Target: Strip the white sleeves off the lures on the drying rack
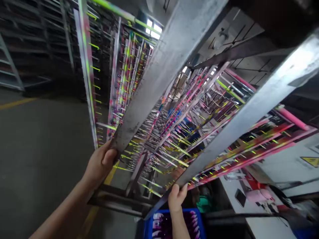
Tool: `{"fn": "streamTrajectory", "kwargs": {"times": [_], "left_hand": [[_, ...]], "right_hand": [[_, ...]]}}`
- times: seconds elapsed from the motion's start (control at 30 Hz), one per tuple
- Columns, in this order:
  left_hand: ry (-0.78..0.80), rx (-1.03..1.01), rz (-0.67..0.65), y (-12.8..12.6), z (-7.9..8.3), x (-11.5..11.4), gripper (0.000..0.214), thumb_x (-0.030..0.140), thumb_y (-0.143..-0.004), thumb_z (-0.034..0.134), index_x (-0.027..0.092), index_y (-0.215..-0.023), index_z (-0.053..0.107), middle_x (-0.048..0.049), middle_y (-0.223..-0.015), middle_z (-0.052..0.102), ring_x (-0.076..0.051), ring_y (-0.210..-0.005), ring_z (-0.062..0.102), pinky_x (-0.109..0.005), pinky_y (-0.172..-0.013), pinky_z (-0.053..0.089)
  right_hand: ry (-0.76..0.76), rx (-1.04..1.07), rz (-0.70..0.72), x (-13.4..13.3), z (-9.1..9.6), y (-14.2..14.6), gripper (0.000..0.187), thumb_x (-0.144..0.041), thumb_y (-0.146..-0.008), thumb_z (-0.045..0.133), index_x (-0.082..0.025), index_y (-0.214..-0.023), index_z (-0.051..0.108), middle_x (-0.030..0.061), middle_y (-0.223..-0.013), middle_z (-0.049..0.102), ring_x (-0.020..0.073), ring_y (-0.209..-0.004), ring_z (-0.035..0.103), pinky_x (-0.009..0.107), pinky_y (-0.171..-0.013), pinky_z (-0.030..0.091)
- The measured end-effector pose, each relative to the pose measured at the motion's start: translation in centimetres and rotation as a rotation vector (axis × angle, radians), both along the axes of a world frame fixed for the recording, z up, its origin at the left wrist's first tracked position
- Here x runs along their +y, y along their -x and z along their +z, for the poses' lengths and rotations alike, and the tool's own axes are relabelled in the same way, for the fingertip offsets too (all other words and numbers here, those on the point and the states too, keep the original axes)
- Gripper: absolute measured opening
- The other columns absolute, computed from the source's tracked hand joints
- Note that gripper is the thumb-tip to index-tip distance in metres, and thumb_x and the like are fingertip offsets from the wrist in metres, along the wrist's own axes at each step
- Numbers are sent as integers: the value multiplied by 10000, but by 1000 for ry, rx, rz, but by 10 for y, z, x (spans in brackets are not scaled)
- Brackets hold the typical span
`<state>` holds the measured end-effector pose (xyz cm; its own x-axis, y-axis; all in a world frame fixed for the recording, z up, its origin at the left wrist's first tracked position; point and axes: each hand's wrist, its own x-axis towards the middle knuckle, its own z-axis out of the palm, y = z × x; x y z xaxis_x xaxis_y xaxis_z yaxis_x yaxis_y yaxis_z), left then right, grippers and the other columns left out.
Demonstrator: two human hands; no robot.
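Note:
A tall metal rack fills the middle of the view, its bars and hooks (pixel 179 159) spattered with yellow and pink paint. My left hand (pixel 99 162) is closed around the lower part of its wide grey left post (pixel 154 79), thumb lying on the near face. Lower and to the right, my right hand (pixel 177 197) grips the right post (pixel 224 132), with the fingers partly hidden behind the metal. Between the posts, many thin pale and yellow prongs point toward me. The rack's dark base frame (pixel 119 202) shows below my left hand.
Under my right forearm stands a blue crate (pixel 149 227) holding purple-and-white pieces. On the right, a white table (pixel 230 191) carries a black phone-like object (pixel 240 198). Dark shelving (pixel 27 43) stands at left, and a yellow line (pixel 18 103) marks the grey floor.

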<state>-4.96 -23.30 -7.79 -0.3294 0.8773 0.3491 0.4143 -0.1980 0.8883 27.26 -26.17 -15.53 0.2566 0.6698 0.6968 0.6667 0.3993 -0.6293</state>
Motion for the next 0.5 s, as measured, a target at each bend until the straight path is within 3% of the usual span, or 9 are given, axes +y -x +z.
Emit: {"fn": "streamTrajectory", "kwargs": {"times": [0.17,0.3,0.4,0.5], "left_hand": [[-32,6,15,-5,3,22,610,715,-775,222,195,-670,524,-51,-625,589,-199,-587,541,-288,-564,458],[-46,2,-17,-8,1,51,571,685,-793,259,193,-672,520,-10,-538,500,-175,-544,484,-270,-523,425],[-50,-22,-53,-21,-1,80,536,653,-793,305,185,-744,563,-1,-538,516,-181,-540,495,-270,-512,418],[-65,-48,-100,-42,-6,114,529,642,-810,319,184,-824,583,-45,-667,626,-225,-638,593,-301,-580,455]], "right_hand": [[-26,8,5,21,1,-4,521,-430,-869,496,-52,-1226,539,134,-866,659,233,-765,615,362,-709,498],[10,13,11,53,4,-12,442,-440,-843,498,-71,-1064,599,82,-732,621,226,-713,586,363,-695,486],[-18,5,-91,86,6,-30,431,-458,-829,483,-77,-987,610,64,-677,596,220,-668,566,360,-661,477],[-51,-10,-207,124,8,-49,481,-473,-823,450,-61,-1013,611,116,-760,622,252,-718,585,393,-686,480]]}}
